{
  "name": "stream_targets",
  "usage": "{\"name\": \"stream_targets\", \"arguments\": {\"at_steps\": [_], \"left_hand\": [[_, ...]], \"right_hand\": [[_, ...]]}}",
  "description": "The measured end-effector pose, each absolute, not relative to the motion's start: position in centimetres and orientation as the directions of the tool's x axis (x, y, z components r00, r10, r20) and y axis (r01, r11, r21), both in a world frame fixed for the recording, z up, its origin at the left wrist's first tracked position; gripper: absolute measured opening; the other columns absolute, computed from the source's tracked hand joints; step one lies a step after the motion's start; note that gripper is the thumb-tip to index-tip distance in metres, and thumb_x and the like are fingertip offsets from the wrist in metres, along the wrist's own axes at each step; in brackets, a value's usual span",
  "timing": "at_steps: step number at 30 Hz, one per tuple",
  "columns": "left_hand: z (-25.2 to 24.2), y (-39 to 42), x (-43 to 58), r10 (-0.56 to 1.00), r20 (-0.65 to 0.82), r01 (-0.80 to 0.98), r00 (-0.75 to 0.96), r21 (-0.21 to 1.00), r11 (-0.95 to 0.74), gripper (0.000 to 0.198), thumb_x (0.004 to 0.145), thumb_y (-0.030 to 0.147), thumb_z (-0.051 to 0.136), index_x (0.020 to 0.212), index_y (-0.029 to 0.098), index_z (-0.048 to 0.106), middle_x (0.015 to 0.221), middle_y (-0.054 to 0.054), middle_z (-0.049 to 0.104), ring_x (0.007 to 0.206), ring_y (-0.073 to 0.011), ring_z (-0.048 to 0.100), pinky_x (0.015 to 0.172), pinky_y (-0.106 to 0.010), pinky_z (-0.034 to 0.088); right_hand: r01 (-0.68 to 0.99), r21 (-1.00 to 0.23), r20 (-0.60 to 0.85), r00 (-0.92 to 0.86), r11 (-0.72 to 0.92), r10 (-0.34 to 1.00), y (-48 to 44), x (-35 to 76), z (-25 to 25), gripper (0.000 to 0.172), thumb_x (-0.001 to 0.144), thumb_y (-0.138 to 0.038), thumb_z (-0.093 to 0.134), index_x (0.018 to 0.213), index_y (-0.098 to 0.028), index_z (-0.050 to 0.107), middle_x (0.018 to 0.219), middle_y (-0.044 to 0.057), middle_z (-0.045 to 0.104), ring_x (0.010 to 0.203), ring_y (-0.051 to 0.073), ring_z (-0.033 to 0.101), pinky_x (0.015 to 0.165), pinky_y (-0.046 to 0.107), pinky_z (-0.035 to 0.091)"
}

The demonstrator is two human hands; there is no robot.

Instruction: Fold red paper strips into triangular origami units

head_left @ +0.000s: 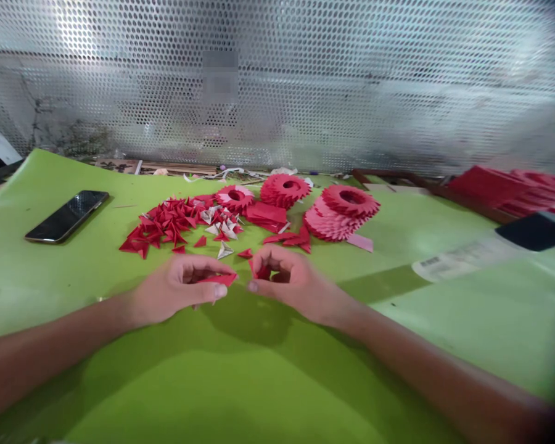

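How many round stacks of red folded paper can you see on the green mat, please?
3: a small stack beside the loose red triangles, a middle stack right of it, and a leaning stack furthest right on the green mat.

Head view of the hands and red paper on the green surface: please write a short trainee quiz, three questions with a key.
1. True or false: the black glass smartphone lies left of the heap of folded red paper triangles in this view.
2. What does the left hand pinch? A) a flat red paper piece B) the smartphone C) a white folded triangle
3. What shape are the stacked red paper pieces beyond the right hand?

Key: 1 true; 2 A; 3 rings with a central hole.
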State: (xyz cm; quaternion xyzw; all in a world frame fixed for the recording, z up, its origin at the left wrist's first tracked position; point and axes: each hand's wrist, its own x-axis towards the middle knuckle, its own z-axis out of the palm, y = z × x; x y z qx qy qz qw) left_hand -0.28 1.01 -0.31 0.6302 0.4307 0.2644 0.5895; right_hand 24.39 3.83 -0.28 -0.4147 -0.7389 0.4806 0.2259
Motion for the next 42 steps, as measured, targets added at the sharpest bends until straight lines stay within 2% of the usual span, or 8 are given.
{"name": "stream_targets", "arguments": {"at_steps": [3, 8, 16, 20, 25, 32, 36, 42], "left_hand": [[-0.3, 1.1, -0.4, 0.851, -0.171, 0.204, 0.497, 0.976, 0.077, 0.035, 0.081, 0.039, 0.073, 0.109, 0.017, 0.071, 0.078, 0.000, 0.064, 0.063, -0.0096, 0.053, 0.055, -0.021, 0.041], [-0.2, 1.3, -0.6, 0.840, -0.147, 0.142, 0.522, 0.986, 0.084, 0.031, 0.083, 0.036, 0.073, 0.105, 0.016, 0.072, 0.070, 0.002, 0.061, 0.057, -0.0078, 0.050, 0.053, -0.020, 0.041], [-0.8, 1.6, -0.6, 0.848, -0.118, 0.014, 0.518, 0.992, 0.129, 0.027, 0.082, 0.031, 0.075, 0.103, 0.014, 0.072, 0.065, 0.003, 0.060, 0.054, -0.0063, 0.049, 0.049, -0.017, 0.037], [-1.0, 1.6, -0.8, 0.844, -0.101, -0.016, 0.526, 0.992, 0.128, 0.025, 0.083, 0.030, 0.074, 0.103, 0.015, 0.073, 0.066, 0.003, 0.060, 0.054, -0.0062, 0.049, 0.050, -0.017, 0.038], [-0.9, 1.6, -0.8, 0.844, -0.118, 0.004, 0.523, 0.991, 0.136, 0.026, 0.083, 0.032, 0.075, 0.103, 0.016, 0.074, 0.066, 0.002, 0.060, 0.054, -0.0067, 0.049, 0.050, -0.018, 0.038], [-0.8, 1.7, -0.7, 0.845, -0.125, -0.002, 0.520, 0.989, 0.147, 0.027, 0.082, 0.033, 0.075, 0.104, 0.016, 0.073, 0.066, 0.002, 0.060, 0.054, -0.0073, 0.049, 0.050, -0.019, 0.038], [-0.9, 1.7, -0.7, 0.845, -0.120, -0.013, 0.520, 0.989, 0.149, 0.027, 0.082, 0.032, 0.075, 0.103, 0.015, 0.073, 0.067, 0.002, 0.061, 0.054, -0.0068, 0.049, 0.050, -0.019, 0.038], [-1.1, 1.8, -0.8, 0.849, -0.101, -0.001, 0.519, 0.993, 0.119, 0.029, 0.082, 0.033, 0.075, 0.103, 0.014, 0.072, 0.067, 0.001, 0.060, 0.054, -0.0075, 0.049, 0.049, -0.019, 0.039]], "right_hand": [[0.504, -0.824, -0.034, -0.503, 0.261, 0.864, 3.8, 24.4, -0.5, 0.027, 0.091, -0.046, 0.062, 0.087, -0.021, 0.052, 0.083, 0.000, 0.057, 0.070, 0.014, 0.051, 0.061, 0.027, 0.040], [0.592, -0.725, 0.038, -0.475, 0.351, 0.879, 3.7, 24.5, -0.8, 0.013, 0.097, -0.035, 0.051, 0.105, -0.024, 0.051, 0.098, 0.003, 0.062, 0.085, 0.018, 0.059, 0.072, 0.031, 0.047], [0.618, -0.667, 0.041, -0.529, 0.417, 0.848, 4.0, 24.5, -0.7, 0.027, 0.099, -0.027, 0.047, 0.121, -0.029, 0.063, 0.118, 0.004, 0.069, 0.100, 0.020, 0.065, 0.083, 0.035, 0.052], [0.622, -0.657, 0.040, -0.535, 0.426, 0.844, 4.1, 24.6, -0.5, 0.027, 0.098, -0.021, 0.046, 0.110, -0.026, 0.070, 0.107, 0.004, 0.072, 0.088, 0.018, 0.066, 0.076, 0.032, 0.052], [0.586, -0.715, -0.014, -0.557, 0.381, 0.831, 3.8, 24.8, 0.0, 0.039, 0.098, -0.035, 0.053, 0.136, -0.026, 0.054, 0.127, 0.009, 0.066, 0.071, 0.015, 0.065, 0.062, 0.028, 0.052], [0.582, -0.749, -0.050, -0.528, 0.318, 0.848, 4.0, 24.8, -0.5, 0.030, 0.103, -0.037, 0.042, 0.124, -0.025, 0.059, 0.110, 0.007, 0.072, 0.068, 0.015, 0.067, 0.061, 0.030, 0.052], [0.581, -0.751, -0.012, -0.489, 0.315, 0.872, 3.9, 24.7, -0.4, 0.038, 0.103, -0.040, 0.042, 0.138, -0.026, 0.049, 0.098, 0.006, 0.074, 0.067, 0.017, 0.069, 0.059, 0.030, 0.053], [0.505, -0.748, 0.198, -0.449, 0.431, 0.871, 3.6, 24.5, 0.3, 0.028, 0.098, -0.040, 0.053, 0.109, -0.023, 0.071, 0.093, 0.004, 0.074, 0.070, 0.016, 0.069, 0.058, 0.027, 0.054]]}}
